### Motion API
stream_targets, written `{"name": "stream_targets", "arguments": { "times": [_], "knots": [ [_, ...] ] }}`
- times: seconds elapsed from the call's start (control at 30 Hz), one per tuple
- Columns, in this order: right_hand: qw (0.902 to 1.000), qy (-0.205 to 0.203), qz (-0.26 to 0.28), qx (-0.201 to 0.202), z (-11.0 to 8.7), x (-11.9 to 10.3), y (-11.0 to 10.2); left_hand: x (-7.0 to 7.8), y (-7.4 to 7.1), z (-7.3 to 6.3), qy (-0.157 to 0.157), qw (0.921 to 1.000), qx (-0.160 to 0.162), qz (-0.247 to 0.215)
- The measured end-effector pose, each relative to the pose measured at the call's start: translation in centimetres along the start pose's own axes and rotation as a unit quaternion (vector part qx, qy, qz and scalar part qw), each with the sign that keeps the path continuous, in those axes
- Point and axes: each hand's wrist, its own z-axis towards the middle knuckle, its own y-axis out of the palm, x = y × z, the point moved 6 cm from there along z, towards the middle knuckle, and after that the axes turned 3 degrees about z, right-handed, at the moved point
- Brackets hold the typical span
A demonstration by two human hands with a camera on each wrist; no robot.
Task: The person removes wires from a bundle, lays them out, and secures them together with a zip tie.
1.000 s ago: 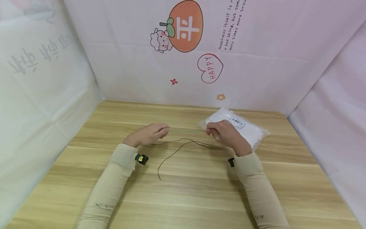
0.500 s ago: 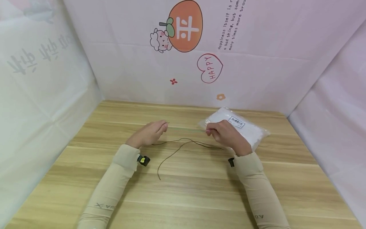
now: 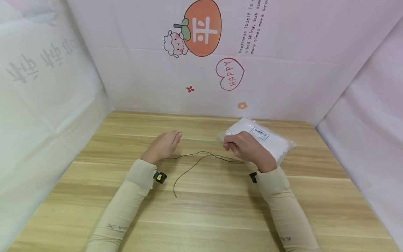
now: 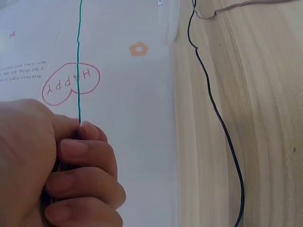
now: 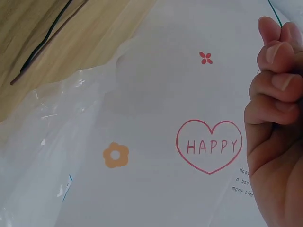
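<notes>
While holding a green wire [image 4: 79, 109] nearly straight between left hand [image 3: 162, 145] and right hand [image 3: 247, 148], curls the fingers of both. Pinches it on the left between thumb and forefinger, with something dark, mostly hidden, inside the folded fingers; pinches it on the right between thumb and forefinger, with the other fingers folded too.

On the wooden table [image 3: 201, 217], nearer the camera: a black wire [image 4: 224, 125] and a brown wire [image 4: 246, 5], crossing once, then lying close together toward a clear plastic bag [image 3: 278, 148] with white contents. On that bag, partly behind the right hand: a label [image 3: 259, 133] with barcode-like bars, too small to read.

On the back cloth [image 3: 145, 80]: HAPPY inside a red heart [image 3: 230, 74], sideways in the head view, upright in the right wrist view. Farther up, beside an orange fruit [image 3: 203, 29] with a white Chinese character: three lines of text [image 3: 252, 31], sideways and cut off, "Happiness itself is", "a bad thing, but some", "many times more". On the left cloth [image 3: 34, 108]: grey characters [image 3: 52, 57], too faint to read surely. On the beige sleeves [image 3: 121, 199]: dark letters, with a clear X on the left.
</notes>
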Motion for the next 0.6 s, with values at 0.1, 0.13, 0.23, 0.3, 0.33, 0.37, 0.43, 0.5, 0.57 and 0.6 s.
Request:
{"name": "stream_targets", "arguments": {
  "times": [0.1, 0.13, 0.23, 0.3, 0.33, 0.37, 0.43, 0.5, 0.57, 0.6],
  "knots": [
    [0.9999, 0.003, -0.006, 0.012, -0.3, 0.5, -0.5, 0.0, 0.2, 0.0, 0.039, 0.9983, -0.032, -0.03],
    [0.9998, 0.006, -0.008, 0.017, -0.5, 0.8, -0.6, 0.0, 0.3, 0.0, 0.057, 0.9962, -0.05, -0.043],
    [0.9995, 0.018, -0.009, 0.023, -1.1, 1.7, -0.7, 0.4, 0.8, -0.2, 0.107, 0.9845, -0.113, -0.081],
    [0.9995, 0.023, -0.005, 0.018, -1.3, 2.2, -0.6, 0.7, 1.2, -0.3, 0.132, 0.9761, -0.145, -0.094],
    [0.9995, 0.027, 0.0, 0.014, -1.3, 2.4, -0.5, 0.8, 1.3, -0.4, 0.135, 0.9736, -0.156, -0.097],
    [0.9995, 0.029, 0.003, 0.011, -1.4, 2.5, -0.4, 0.9, 1.4, -0.4, 0.135, 0.9713, -0.165, -0.104],
    [0.9994, 0.033, 0.009, 0.005, -1.4, 2.7, -0.2, 0.8, 1.6, -0.5, 0.124, 0.9697, -0.175, -0.118],
    [0.9992, 0.037, 0.015, 0.0, -1.3, 2.8, 0.0, 0.7, 1.6, -0.4, 0.098, 0.973, -0.166, -0.127],
    [0.9992, 0.037, 0.016, -0.004, -1.1, 2.8, 0.2, 0.4, 1.3, -0.3, 0.07, 0.9784, -0.143, -0.132],
    [0.9992, 0.035, 0.017, -0.007, -1.0, 2.7, 0.2, 0.3, 1.2, -0.3, 0.059, 0.9818, -0.127, -0.128]
  ]
}}
